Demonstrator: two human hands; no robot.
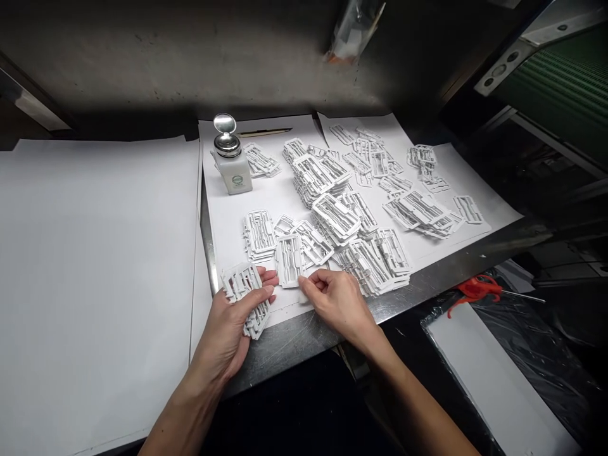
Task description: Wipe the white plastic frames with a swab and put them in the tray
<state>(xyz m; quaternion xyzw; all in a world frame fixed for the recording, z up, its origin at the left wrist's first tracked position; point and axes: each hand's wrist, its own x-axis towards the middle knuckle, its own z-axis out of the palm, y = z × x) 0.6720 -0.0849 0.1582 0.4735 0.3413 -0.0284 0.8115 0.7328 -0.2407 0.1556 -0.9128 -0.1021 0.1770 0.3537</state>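
My left hand (237,316) is closed around a stack of white plastic frames (244,285), each a flat rectangle with thin shaped parts inside. Between thumb and fingers of my right hand (335,297) is the lower right corner of a single white plastic frame (289,261), tilted up beside the stack. Just behind it lie another small stack of frames (259,231) and a loose frame (312,242). Taller piles of the same frames (316,174) rise farther back, and one more pile (370,266) sits right of my right hand.
White paper (95,253) covers the metal bench (304,335). A pump-top bottle (234,164) with its lid raised stands at the back left, near tweezers (265,132). More frames (420,212) spread to the right. A red air gun (479,288) lies off the bench's right side.
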